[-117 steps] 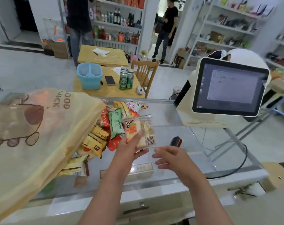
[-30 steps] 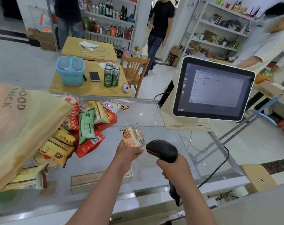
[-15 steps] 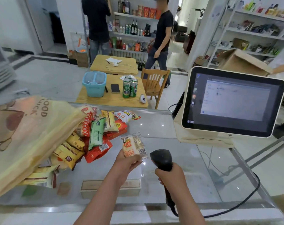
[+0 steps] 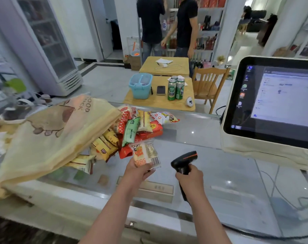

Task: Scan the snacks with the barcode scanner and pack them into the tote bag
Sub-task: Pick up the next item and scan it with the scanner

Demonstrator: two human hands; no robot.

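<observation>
Glass counter (image 4: 211, 152) carries the job barely begun: the left hand (image 4: 138, 170) pinches a clear snack packet (image 4: 146, 154) barcode-up, the right hand (image 4: 189, 176) grips the barcode scanner (image 4: 184, 160) beside it, while unscanned snacks (image 4: 132, 128) wait beyond, by the tote bag (image 4: 49, 138).

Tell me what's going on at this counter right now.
A person is checking out snacks at a glass counter. The left hand holds a small snack packet with its barcode showing, and the right hand grips a barcode scanner pointed toward it. A pile of other snacks lies at the mouth of a yellow tote bag, which lies on its side on the counter. A screen stands at the right.
</observation>
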